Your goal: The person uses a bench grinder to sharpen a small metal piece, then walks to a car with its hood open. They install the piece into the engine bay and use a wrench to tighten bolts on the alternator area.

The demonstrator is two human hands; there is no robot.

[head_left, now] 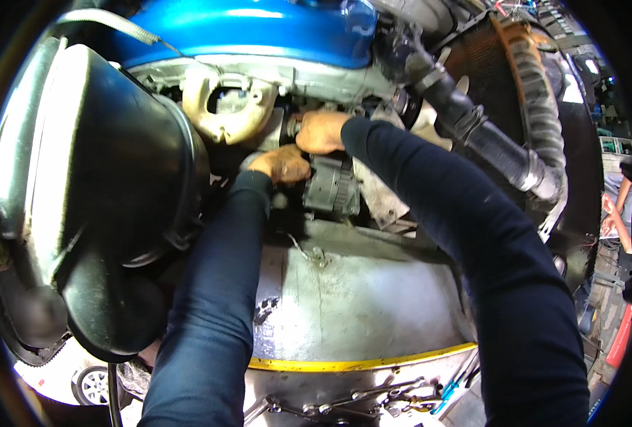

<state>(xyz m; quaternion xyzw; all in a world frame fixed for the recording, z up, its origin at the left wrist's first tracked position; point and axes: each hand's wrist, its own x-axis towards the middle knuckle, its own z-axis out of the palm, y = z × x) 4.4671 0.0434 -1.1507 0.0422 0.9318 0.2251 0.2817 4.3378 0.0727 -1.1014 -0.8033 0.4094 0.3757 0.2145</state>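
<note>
Both hands at frame centre on the alternator [332, 186], still mounted below the blue cover [259, 28]: left hand [282, 164] curled on its top, right hand [321, 132] closed behind it, contents hidden; wrenches [373, 402] lie unused below.

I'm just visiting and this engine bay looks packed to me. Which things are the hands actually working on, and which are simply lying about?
In hand:
- left hand and right hand, both on the grey ribbed alternator

Lying about:
- wrenches at the bottom
- black air cleaner housing on the left
- black radiator hose
- blue engine cover
</note>
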